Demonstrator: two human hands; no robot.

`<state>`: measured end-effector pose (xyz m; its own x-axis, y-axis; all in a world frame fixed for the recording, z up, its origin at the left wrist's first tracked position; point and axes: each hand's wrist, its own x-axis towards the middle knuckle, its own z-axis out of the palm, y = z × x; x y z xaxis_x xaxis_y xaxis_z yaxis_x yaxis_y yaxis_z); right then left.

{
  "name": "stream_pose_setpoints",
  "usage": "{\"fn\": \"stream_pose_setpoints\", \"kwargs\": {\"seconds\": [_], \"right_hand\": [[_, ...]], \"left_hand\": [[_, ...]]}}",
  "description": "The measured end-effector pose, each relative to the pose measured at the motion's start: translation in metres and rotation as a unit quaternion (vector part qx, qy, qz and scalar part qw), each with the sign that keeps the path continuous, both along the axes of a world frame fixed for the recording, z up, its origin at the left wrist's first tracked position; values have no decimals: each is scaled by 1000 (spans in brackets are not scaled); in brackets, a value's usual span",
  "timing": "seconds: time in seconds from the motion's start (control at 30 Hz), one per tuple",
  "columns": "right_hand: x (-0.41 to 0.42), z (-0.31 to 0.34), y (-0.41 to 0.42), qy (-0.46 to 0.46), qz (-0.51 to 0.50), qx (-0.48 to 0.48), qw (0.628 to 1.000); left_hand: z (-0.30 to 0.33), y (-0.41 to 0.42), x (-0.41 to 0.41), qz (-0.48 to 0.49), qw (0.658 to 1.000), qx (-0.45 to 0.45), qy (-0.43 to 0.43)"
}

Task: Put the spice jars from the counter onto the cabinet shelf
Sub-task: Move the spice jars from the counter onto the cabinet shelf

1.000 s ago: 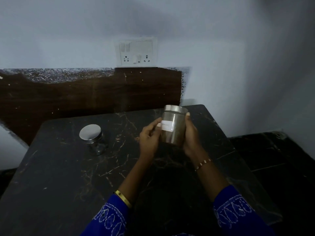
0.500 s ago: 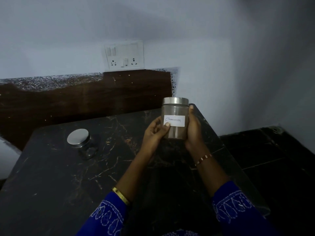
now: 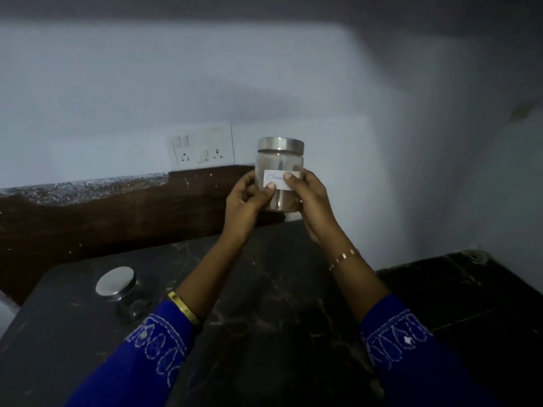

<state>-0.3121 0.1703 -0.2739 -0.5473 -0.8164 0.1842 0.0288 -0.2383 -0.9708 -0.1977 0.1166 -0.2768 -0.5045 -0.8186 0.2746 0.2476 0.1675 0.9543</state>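
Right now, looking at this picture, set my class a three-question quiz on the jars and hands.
1. True or false: both hands grip the labelled jar.
2. Where does the second jar stand? A) on the counter B) on a shelf C) on the floor
3. Fill in: both jars have ____ lids.

Key: 1 true: left hand, right hand. 2 A. 3 metal.
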Motion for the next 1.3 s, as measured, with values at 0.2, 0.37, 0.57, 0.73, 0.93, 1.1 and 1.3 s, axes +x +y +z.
{"fn": "stream_pose_setpoints", "kwargs": {"seconds": [0.2, 0.37, 0.57, 0.73, 0.93, 1.1, 1.3], "right_hand": [[-30, 100, -12, 116, 13, -84, 990], [-53, 178, -19, 204, -11, -143, 968], [-73, 257, -15, 223, -30, -201, 953], [-93, 289, -26, 221, -58, -221, 948], [-113, 324, -55, 281, -85, -223, 930], [-130, 341, -81, 352, -112, -230, 900], [-156, 349, -111, 378, -126, -176, 900]], "left_hand": [[96, -22, -29, 52, 987, -151, 11], [177, -29, -48, 73, 964, -253, 26], [254, -33, -70, 53, 947, -315, 44], [291, -38, -90, 71, 927, -367, 44], [325, -67, -115, 131, 915, -382, 18], [341, -97, -131, 136, 931, -339, -6], [348, -121, -158, 200, 906, -371, -29]]}}
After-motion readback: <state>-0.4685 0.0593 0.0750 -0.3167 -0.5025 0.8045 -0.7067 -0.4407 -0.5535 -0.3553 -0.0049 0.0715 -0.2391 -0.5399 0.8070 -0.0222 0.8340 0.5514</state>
